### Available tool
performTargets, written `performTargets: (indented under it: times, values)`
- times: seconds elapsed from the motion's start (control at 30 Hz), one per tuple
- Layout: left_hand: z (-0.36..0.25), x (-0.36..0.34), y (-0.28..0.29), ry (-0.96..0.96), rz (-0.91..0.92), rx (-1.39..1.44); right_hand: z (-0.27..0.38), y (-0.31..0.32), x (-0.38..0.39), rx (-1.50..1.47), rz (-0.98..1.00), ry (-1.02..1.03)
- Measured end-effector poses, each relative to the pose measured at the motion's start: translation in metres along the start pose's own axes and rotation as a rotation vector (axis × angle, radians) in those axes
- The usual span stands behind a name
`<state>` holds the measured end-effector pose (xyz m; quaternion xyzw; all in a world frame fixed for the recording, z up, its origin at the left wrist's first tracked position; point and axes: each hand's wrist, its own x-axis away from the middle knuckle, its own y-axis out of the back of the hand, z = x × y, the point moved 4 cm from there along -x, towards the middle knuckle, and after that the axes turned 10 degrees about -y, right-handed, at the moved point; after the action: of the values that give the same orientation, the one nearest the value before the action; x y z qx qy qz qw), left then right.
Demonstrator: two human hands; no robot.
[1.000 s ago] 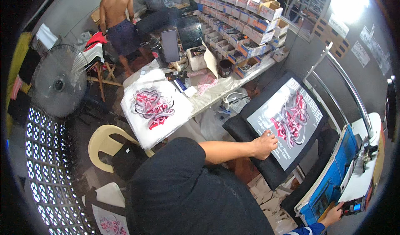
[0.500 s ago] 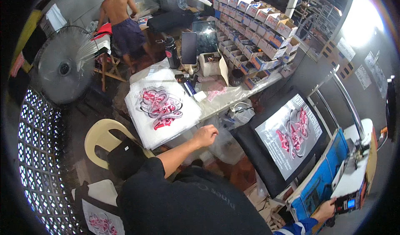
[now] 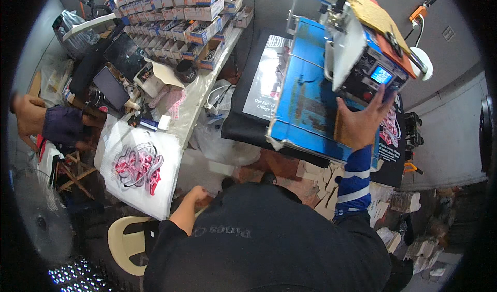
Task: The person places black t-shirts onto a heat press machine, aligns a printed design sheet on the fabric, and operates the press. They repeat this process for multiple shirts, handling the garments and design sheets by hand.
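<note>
My right hand [image 3: 360, 123], its blue-and-white sleeved forearm reaching up, has its fingers spread against the control box [image 3: 378, 74] of a heat press. The box has a lit blue screen. Beside it, the press's blue plate [image 3: 308, 90] partly covers black cloth [image 3: 235, 129] bearing a printed design sheet [image 3: 265, 77]. Past the press, on the right, lies a second black printed cloth [image 3: 396, 160], partly hidden. My left hand [image 3: 195, 194] hangs low beside my body with curled fingers, holding nothing that shows. Nearest to it is a stack of white sheets with red-and-grey designs [image 3: 111, 147].
Rows of small cardboard boxes [image 3: 207, 30] line the back of the table [image 3: 199, 98]. A tablet [image 3: 110, 87] stands there. A beige chair [image 3: 120, 240] and a fan [image 3: 41, 219] are at left, below another person [image 3: 59, 123]. Paper scraps [image 3: 323, 186] lie under the press.
The heat press head has swung leftward, partly over the printed black cloth, with my right hand at its box. My left hand has drawn back toward my body. The view has turned right.
</note>
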<state>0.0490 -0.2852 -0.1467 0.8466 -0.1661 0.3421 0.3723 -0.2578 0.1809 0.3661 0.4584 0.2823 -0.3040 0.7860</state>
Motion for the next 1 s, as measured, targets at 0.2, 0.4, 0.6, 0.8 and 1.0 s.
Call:
performTargets:
  times: [0.2,0.4,0.6,0.8,1.0]
  values:
    - [0.089,0.006,-0.018,0.211,-0.078,0.217,0.065,-0.038,0.009,0.039,-0.026,0.116]
    - [-0.028,-0.009,-0.009,0.01,-0.251,0.362,0.087,-0.055,0.019,0.111,-0.014,0.106]
    - [-0.063,-0.052,-0.062,-0.173,0.011,0.321,0.101,-0.074,0.02,0.06,-0.067,0.125]
    - [-0.239,-0.057,-0.062,-0.604,0.297,-0.035,0.079,-0.046,0.016,-0.256,0.055,0.134]
    - [-0.49,-0.03,-0.105,-0.545,0.526,0.295,-0.144,0.033,-0.008,-0.522,0.219,0.278]
